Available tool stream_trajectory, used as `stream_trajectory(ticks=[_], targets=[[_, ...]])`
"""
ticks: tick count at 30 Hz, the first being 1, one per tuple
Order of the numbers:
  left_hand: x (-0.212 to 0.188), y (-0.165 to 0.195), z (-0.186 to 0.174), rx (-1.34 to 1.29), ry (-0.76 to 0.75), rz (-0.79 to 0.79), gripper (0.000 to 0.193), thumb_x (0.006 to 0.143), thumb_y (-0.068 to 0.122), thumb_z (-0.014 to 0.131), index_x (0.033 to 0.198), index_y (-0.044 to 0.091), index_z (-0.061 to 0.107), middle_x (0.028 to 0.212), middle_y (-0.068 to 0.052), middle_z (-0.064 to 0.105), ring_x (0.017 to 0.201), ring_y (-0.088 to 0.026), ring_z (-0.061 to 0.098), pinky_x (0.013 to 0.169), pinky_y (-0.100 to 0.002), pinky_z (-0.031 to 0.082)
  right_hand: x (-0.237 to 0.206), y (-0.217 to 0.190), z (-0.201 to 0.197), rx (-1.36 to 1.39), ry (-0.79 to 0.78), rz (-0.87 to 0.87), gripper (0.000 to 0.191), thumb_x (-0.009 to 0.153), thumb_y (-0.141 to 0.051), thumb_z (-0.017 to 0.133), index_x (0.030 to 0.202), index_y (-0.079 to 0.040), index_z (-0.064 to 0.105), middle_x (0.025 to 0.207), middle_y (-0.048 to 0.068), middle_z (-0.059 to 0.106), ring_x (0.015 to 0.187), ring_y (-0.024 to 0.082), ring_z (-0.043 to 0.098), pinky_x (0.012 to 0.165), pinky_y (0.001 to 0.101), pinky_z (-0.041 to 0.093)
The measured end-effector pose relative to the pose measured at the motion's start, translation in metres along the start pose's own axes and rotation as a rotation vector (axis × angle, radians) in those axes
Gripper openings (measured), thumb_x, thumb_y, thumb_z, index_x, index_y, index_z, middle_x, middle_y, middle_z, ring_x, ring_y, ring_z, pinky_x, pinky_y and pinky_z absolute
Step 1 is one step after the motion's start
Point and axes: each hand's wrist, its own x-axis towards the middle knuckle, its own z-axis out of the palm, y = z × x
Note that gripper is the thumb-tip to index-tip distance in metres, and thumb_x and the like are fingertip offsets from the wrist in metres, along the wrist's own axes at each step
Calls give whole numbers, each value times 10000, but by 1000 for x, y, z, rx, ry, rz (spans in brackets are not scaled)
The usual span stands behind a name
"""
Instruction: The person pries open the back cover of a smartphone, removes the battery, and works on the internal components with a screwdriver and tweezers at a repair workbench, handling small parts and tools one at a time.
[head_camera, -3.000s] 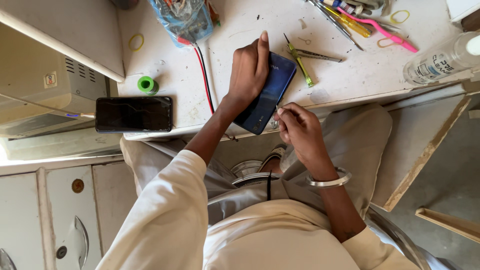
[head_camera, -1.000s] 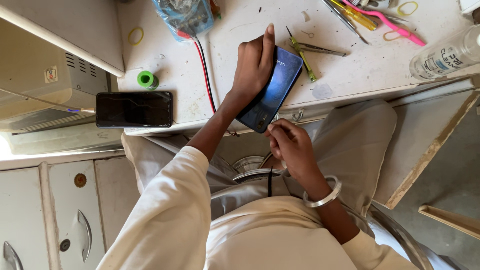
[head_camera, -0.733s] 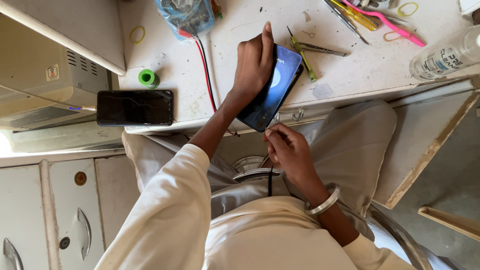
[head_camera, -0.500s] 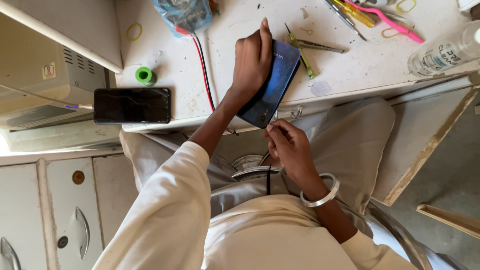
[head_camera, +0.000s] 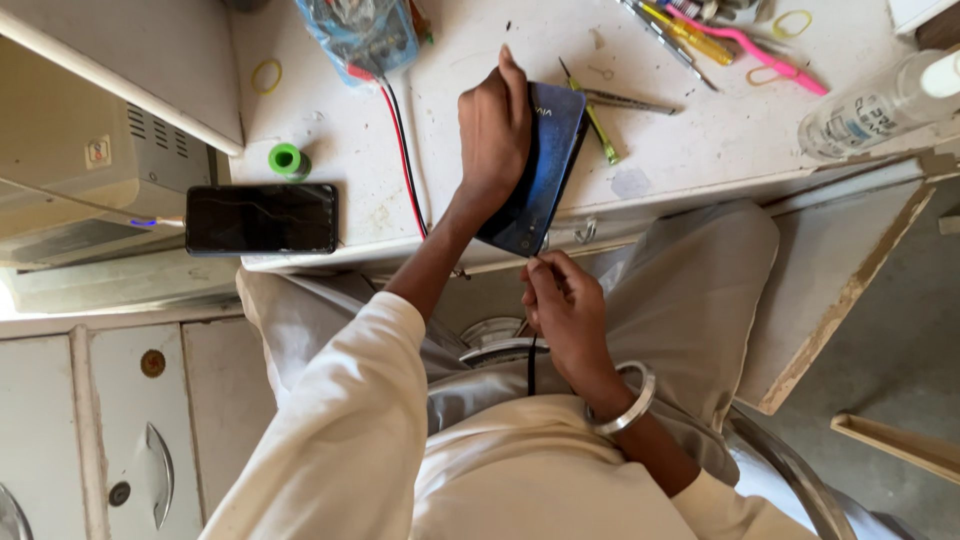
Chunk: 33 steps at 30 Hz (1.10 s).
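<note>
The left hand (head_camera: 492, 135) wraps its fingers over a blue phone (head_camera: 535, 165), propping it tilted at the tabletop's (head_camera: 700, 130) near edge so its lower end overhangs. There the right hand (head_camera: 562, 305) pinches a thin black cable (head_camera: 531, 360).

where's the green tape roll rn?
Head view, left part of the white worktop: the green tape roll sits just above the black phone, left of the red wire, clear of both hands.
</note>
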Motion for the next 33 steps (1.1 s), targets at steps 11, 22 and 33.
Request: stream_trajectory(ticks=[11,22,33], targets=[[-24,32,-10,331,-183,22,980,798,517,859,1457,31,320,1159,-289,534,884,-386,590,734,-436,504,13,-4,-11,-78,100,-99,188,1046,-135,573,939,2,644,693,15,578,519,37,447,443,228,353],[-34,45,-23,566,-373,-141,1221,605,394,919,1573,68,250,1250,-285,401,1013,-443,467,833,-550,449,15,-4,-12,-161,123,-131,186,1047,-136,572,931,-3,632,677,8,577,506,33,439,428,229,348],[-34,56,-28,521,-344,-277,1224,617,376,888,1593,50,225,1232,-296,404,1038,-478,458,925,-559,411,19,-2,-10,-173,156,-152,186,1031,-139,583,912,-11,647,650,-2,584,491,34,442,428,232,355]])
